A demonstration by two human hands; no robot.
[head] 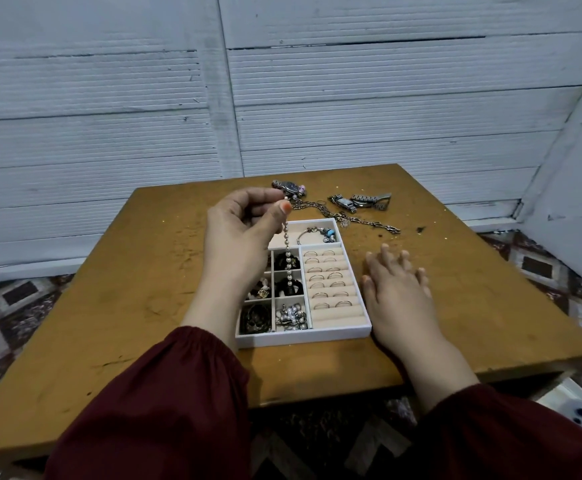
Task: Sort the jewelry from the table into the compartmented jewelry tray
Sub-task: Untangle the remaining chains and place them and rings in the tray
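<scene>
The left hand [237,230], raised above the wooden surface [144,289], pinches the top of a pearl strand [287,251] between thumb and fingertip. Its small cream beads hang straight down over the small compartments of a white jewelry tray [303,337]. Just right of the tray, the right hand [396,289] lies flat, fingers spread

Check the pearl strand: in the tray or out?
Out: left hand pinches the pearl strand, dangling over the tray; tip contact cannot tell.

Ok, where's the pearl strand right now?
Head view, left of centre: the pearl strand hangs pinched in the left hand, dangling over the small middle compartments of the jewelry tray, just left of the ring rolls.
</scene>
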